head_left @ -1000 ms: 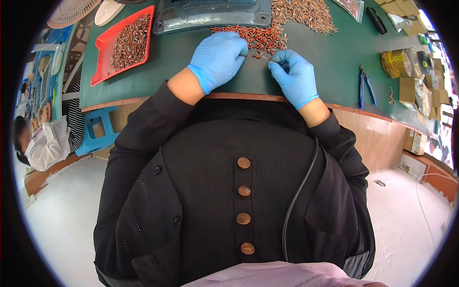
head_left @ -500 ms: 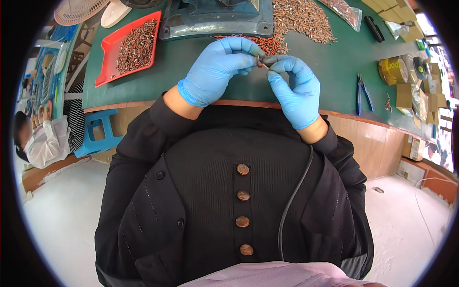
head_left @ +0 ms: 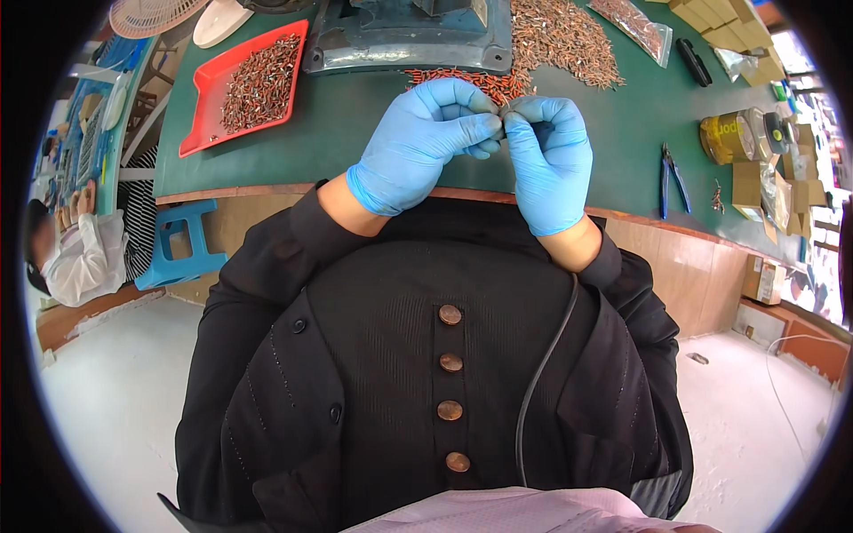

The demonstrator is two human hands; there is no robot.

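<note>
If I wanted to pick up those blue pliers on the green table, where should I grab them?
Probably by the two blue handles, coming down from above. The pliers lie flat on the green table, right of the right hand, with open mat around them. The handles are the long, spread part pointing toward the table's near edge, so fingers should fit round them; the dark jaw end points away.

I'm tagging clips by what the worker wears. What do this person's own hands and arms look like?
Both the left hand and the right hand wear thin, snug blue disposable gloves that end at the wrists. The forearms are covered by loose black sleeves of a black jacket, pushed back slightly from the glove cuffs. No markings show on gloves or sleeves.
</note>
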